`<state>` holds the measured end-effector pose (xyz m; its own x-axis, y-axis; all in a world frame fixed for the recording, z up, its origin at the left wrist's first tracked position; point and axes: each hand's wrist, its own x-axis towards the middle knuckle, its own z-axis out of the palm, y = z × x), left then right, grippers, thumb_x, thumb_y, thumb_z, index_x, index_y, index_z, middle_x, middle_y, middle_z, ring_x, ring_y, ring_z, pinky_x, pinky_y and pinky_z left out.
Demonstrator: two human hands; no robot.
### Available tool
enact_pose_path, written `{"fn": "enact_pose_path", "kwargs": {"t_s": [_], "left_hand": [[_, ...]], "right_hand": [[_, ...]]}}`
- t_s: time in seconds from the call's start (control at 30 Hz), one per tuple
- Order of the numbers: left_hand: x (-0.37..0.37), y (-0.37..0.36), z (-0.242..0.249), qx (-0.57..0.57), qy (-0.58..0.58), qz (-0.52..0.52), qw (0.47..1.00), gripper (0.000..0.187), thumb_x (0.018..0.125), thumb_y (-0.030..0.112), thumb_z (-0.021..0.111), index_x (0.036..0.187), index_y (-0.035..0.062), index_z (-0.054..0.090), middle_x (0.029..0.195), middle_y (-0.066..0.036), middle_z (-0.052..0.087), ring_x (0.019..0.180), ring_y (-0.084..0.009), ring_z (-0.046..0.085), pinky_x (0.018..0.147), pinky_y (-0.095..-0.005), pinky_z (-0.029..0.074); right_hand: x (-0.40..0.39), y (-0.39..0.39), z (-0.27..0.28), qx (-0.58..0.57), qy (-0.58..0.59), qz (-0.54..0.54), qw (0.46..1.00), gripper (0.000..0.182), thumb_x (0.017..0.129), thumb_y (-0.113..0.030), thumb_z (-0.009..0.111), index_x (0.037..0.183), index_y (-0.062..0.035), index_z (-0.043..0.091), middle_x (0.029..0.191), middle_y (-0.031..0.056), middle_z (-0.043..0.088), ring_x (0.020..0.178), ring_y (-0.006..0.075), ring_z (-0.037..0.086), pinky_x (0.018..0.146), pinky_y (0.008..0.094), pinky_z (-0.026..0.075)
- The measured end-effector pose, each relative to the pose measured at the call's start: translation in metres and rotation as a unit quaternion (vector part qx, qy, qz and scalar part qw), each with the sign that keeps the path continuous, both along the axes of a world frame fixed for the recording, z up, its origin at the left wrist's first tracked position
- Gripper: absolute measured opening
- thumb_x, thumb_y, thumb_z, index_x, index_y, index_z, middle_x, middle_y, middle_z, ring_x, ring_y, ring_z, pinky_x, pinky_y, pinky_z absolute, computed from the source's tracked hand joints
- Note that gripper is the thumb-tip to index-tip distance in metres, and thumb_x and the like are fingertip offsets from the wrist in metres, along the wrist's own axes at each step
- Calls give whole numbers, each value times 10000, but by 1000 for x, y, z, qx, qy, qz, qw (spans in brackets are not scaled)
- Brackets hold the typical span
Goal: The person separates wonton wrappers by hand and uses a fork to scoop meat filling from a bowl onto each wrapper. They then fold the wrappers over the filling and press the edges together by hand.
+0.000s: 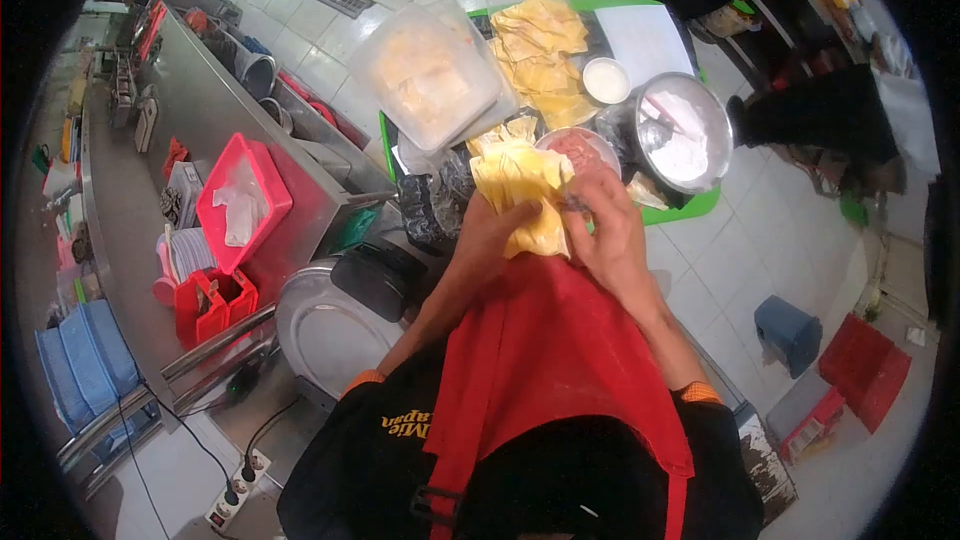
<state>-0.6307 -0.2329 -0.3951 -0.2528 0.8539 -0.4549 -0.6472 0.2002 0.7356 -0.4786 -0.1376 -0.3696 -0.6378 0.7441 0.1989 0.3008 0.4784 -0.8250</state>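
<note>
My left hand [487, 230] grips a stack of thin yellow dough wrappers [515, 180] in front of my red apron, its thumb lying across the top. At the right edge of the stack is my right hand [612, 230], fingers curled in a pinch; I cannot tell what is between them. Just beyond the hands sits a bowl of pink minced filling [580, 148], partly hidden by the wrappers and fingers. More yellow wrappers [540, 35] lie spread farther back, beside a small white cup [606, 81].
A green-edged table [700, 208] bears a metal bowl of white flour [690, 150], a lidded plastic tub [430, 70] and a white sheet [648, 38]. Along the left runs a steel counter with a pink basket [245, 202]. A blue bin [788, 335] stands on the right floor.
</note>
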Motion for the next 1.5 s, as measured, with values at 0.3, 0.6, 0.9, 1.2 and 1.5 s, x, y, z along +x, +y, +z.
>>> {"fn": "enact_pose_path", "kwargs": {"t_s": [0.3,0.6,0.9,1.2,1.5], "left_hand": [[-9,-2,-14,19,-75,50,996,501,875,90,666,1322,15,450,1177,-109,609,1009,-214,653,853,-360,563],[-45,-29,-27,4,-42,144,989,558,882,69,620,1382,9,380,1266,-179,552,1140,-318,604,945,-435,537],[-34,-34,-26,-7,-68,142,988,486,874,41,620,1322,-7,437,1209,-162,585,1090,-294,628,911,-412,550],[-34,-35,-23,-19,-60,145,987,491,880,41,612,1327,-30,423,1232,-177,581,1098,-306,631,906,-420,554],[-33,-43,-22,-13,-67,152,986,508,878,30,606,1345,-5,408,1250,-173,570,1118,-309,620,932,-415,543]], "right_hand": [[28,-7,24,-236,-2,90,967,362,856,47,567,1216,9,575,1076,199,569,763,305,637,688,371,518],[61,-17,-76,-162,-239,32,957,333,887,-4,539,1217,-11,578,922,305,649,881,472,630,736,511,484],[55,-25,-119,-122,-238,21,963,296,899,-5,500,1183,14,581,816,327,624,756,469,631,666,538,478],[42,-28,-105,-119,-178,29,976,329,884,7,512,1205,8,586,819,319,637,798,479,637,710,532,501],[42,-27,-110,-126,-173,4,977,323,893,-12,510,1205,-10,596,823,324,633,794,486,631,712,546,492]]}}
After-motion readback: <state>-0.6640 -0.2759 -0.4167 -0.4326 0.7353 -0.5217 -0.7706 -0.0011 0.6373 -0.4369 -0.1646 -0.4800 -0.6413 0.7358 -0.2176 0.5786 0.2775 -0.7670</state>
